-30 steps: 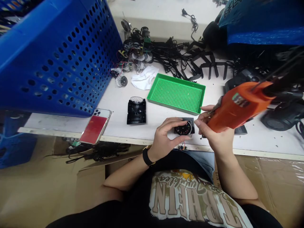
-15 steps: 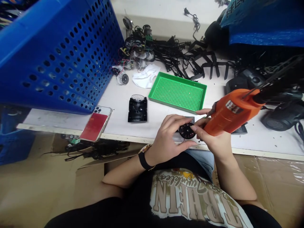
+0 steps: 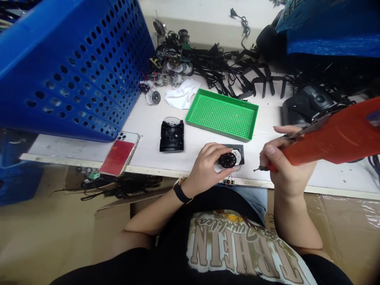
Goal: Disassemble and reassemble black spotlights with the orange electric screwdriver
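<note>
My left hand [image 3: 204, 168] grips a round black disc [image 3: 228, 159] with small coloured dots between thumb and fingers. Under and beside the disc is a dark square frame [image 3: 242, 149] with a whitish part [image 3: 238, 157] inside. Thin wires and a small circuit piece [image 3: 228, 181] hang over the table edge below. Wrapped in my right hand [image 3: 287, 170] is an orange electric screwdriver [image 3: 335, 136]. Its bit points left, apart from the disc, with a small dark thing at the tip, too small to name. An open black housing [image 3: 172, 136] lies left of my hands.
A green perforated tray [image 3: 222, 114] lies beyond my hands. At left stand a blue crate [image 3: 89, 71] and a red-backed phone [image 3: 118, 154] on the table edge. Black cables [image 3: 213, 67], a white cloth [image 3: 181, 94] and black device parts [image 3: 308, 103] lie at the back and right.
My right hand has moved right with the electric screwdriver, away from the disc, and the tool has tipped flatter. The disc has shifted slightly left in my left hand, baring the whitish part.
</note>
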Demonstrator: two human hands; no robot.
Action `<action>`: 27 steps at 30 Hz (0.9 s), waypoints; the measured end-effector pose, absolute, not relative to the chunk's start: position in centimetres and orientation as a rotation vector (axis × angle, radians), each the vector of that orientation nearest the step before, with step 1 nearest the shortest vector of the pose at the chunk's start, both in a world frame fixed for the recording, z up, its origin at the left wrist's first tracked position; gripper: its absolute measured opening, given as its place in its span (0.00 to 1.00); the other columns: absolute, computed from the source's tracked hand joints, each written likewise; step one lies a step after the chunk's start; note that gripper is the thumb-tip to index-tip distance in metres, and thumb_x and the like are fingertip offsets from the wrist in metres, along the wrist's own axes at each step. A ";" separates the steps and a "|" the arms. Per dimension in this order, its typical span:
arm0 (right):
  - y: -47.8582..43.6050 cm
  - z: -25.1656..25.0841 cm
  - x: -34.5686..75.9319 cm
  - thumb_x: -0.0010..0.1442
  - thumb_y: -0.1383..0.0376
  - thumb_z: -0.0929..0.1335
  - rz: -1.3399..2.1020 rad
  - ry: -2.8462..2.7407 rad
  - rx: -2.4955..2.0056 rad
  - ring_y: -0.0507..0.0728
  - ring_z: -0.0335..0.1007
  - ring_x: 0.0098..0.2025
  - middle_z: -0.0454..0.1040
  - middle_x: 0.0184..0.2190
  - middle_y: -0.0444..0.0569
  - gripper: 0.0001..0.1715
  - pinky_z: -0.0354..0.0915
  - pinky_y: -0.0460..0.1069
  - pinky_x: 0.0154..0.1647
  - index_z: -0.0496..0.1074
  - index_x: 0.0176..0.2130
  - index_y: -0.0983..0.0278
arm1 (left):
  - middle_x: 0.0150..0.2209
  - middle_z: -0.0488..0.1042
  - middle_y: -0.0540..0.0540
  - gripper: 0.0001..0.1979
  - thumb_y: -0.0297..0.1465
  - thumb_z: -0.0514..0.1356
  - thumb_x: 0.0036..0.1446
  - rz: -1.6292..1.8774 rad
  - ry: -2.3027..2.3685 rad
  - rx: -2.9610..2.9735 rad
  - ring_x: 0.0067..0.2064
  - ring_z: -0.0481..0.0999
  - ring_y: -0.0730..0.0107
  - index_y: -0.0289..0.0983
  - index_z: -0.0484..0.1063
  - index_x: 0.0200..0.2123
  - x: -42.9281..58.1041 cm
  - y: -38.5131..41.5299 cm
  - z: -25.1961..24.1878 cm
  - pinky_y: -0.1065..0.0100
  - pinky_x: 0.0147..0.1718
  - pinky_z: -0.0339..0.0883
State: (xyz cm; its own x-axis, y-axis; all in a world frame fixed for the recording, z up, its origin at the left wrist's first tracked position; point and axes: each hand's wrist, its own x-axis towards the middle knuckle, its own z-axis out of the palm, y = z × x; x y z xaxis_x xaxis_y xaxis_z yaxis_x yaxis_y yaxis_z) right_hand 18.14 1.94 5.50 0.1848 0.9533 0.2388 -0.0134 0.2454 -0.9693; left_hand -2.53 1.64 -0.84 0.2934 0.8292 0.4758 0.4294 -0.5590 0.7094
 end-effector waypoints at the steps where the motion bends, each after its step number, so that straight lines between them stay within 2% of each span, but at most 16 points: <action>1: 2.0 5.6 18.2 0.57 0.59 0.80 0.906 -1.153 -1.066 0.50 0.68 0.18 0.74 0.24 0.37 0.25 0.63 0.45 0.16 0.74 0.51 0.59 | 0.51 0.81 0.41 0.26 0.39 0.75 0.59 1.195 1.097 2.108 0.55 0.78 0.55 0.40 0.75 0.57 -2.4 1.8 -1.3 0.50 0.58 0.74; 8: 2.0 5.5 17.6 0.60 0.64 0.78 0.936 -1.181 -0.946 0.52 0.69 0.18 0.74 0.22 0.37 0.20 0.64 0.48 0.18 0.76 0.51 0.59 | 0.52 0.82 0.41 0.26 0.41 0.73 0.61 1.193 1.092 2.076 0.55 0.79 0.56 0.43 0.74 0.60 -1.6 2.3 -2.8 0.50 0.56 0.75; 15: 2.5 6.7 15.3 0.61 0.64 0.77 0.877 -1.104 -0.614 0.50 0.61 0.15 0.70 0.19 0.36 0.14 0.63 0.48 0.14 0.79 0.47 0.60 | 0.51 0.83 0.41 0.26 0.42 0.71 0.62 1.240 1.094 2.097 0.54 0.80 0.57 0.40 0.75 0.59 -1.3 2.3 -3.1 0.53 0.55 0.74; 21: 2.6 6.4 14.4 0.62 0.63 0.77 0.784 -1.093 -0.587 0.51 0.63 0.15 0.70 0.19 0.35 0.14 0.64 0.48 0.15 0.79 0.48 0.59 | 0.52 0.83 0.41 0.26 0.43 0.71 0.63 1.218 1.101 2.101 0.53 0.79 0.56 0.39 0.76 0.60 -1.1 2.5 -3.3 0.54 0.54 0.72; 24: 2.5 6.0 14.2 0.61 0.61 0.77 0.780 -1.070 -0.634 0.50 0.63 0.16 0.69 0.18 0.36 0.08 0.63 0.47 0.16 0.77 0.38 0.60 | 0.51 0.83 0.41 0.25 0.43 0.71 0.63 1.226 1.100 2.103 0.53 0.79 0.57 0.38 0.76 0.59 -1.1 2.5 -3.3 0.55 0.54 0.71; 27: 2.5 5.6 14.1 0.60 0.59 0.77 0.752 -1.068 -0.683 0.48 0.60 0.16 0.66 0.18 0.36 0.17 0.61 0.47 0.17 0.70 0.27 0.61 | 0.52 0.83 0.41 0.25 0.45 0.69 0.64 1.208 1.110 2.100 0.53 0.79 0.57 0.38 0.76 0.59 -1.0 2.5 -3.2 0.55 0.54 0.70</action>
State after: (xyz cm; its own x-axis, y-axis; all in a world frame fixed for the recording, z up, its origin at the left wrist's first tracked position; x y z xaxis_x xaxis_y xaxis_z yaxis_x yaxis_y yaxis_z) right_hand 14.08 2.50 5.63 0.2906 0.8111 0.5077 -0.2045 0.5710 -0.7951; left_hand -0.99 2.49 -3.20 0.2843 0.8280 0.4833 0.4115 -0.5607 0.7185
